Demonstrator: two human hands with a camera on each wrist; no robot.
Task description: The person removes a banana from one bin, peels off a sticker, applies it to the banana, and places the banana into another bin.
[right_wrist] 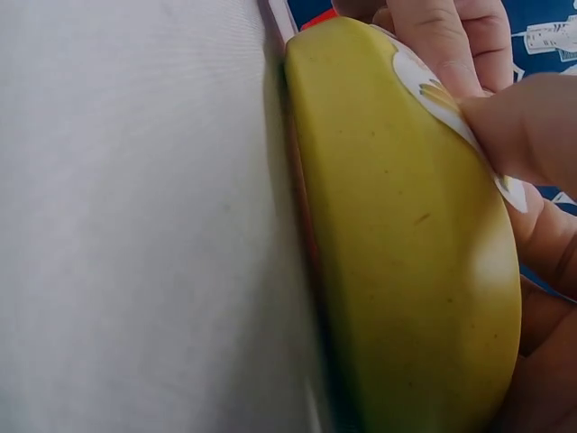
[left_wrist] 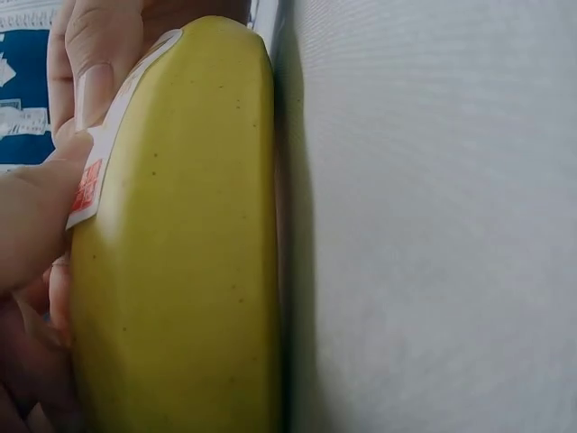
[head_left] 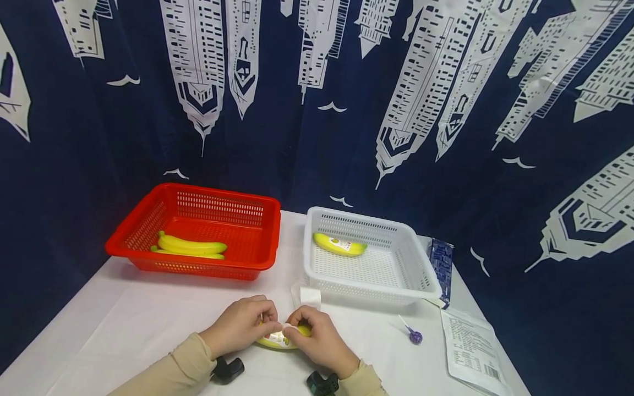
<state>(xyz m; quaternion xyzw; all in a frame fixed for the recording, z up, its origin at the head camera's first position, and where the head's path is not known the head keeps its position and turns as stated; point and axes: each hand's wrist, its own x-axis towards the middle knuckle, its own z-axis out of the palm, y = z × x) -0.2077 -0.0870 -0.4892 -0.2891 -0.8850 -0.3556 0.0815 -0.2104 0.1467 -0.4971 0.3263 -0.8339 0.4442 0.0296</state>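
A yellow banana (head_left: 274, 346) with a white printed label (head_left: 280, 336) lies on the table between both hands. My left hand (head_left: 247, 324) holds it from the left, thumb on the label and fingers curled at the banana's far side. From the right, my right hand (head_left: 319, 336) grips it likewise, its thumb pressing the label. One end of the label (right_wrist: 512, 192) stands off the peel in the right wrist view. The left wrist view shows red print on the label (left_wrist: 90, 180) beside the left thumb. The hands partly cover the banana.
A red basket (head_left: 267, 258) at the back left holds bananas (head_left: 193, 246). Right of it, a white basket (head_left: 366, 283) contains one labelled banana (head_left: 339, 245). A white strip (head_left: 310, 297) lies beyond the hands. At right are a purple lollipop (head_left: 415, 336), a white packet (head_left: 473, 349) and a blue packet (head_left: 441, 267).
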